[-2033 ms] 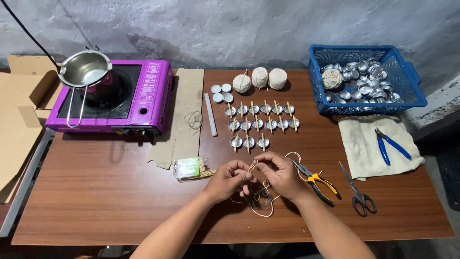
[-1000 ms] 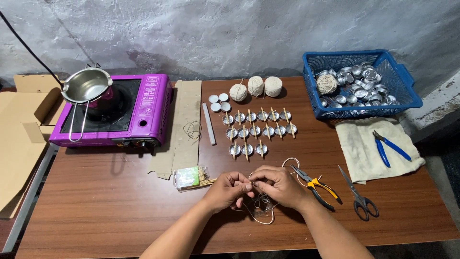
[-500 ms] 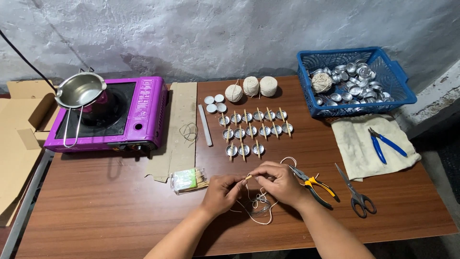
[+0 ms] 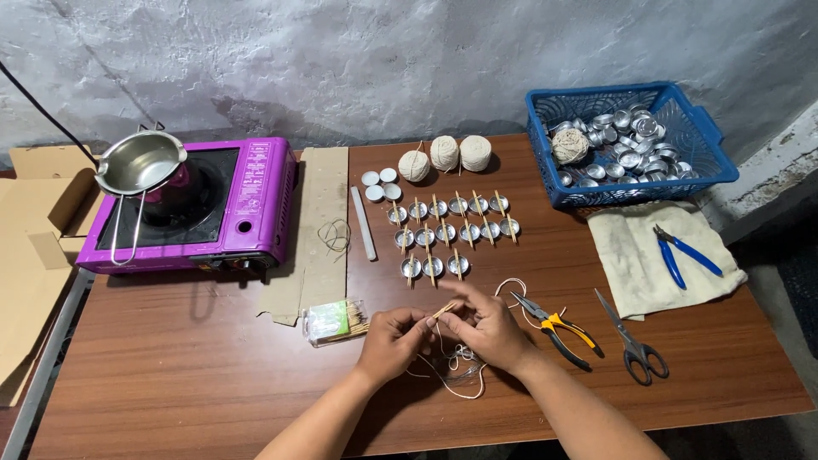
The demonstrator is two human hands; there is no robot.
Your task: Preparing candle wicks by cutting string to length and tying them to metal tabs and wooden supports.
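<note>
Under both hands point(image 4: 443, 336), half-hidden string point(image 4: 456, 375).

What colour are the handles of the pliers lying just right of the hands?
Yellow and black, on the pliers beside the right hand; seen in the head view.

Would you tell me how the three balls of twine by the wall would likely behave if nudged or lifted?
The twine balls look round and sit loose on the table, so a nudge would probably roll them. Being wound string, they are likely light and slightly soft, easy to pinch. A loose end might unwind and trail, like the limp string under the hands.
</note>
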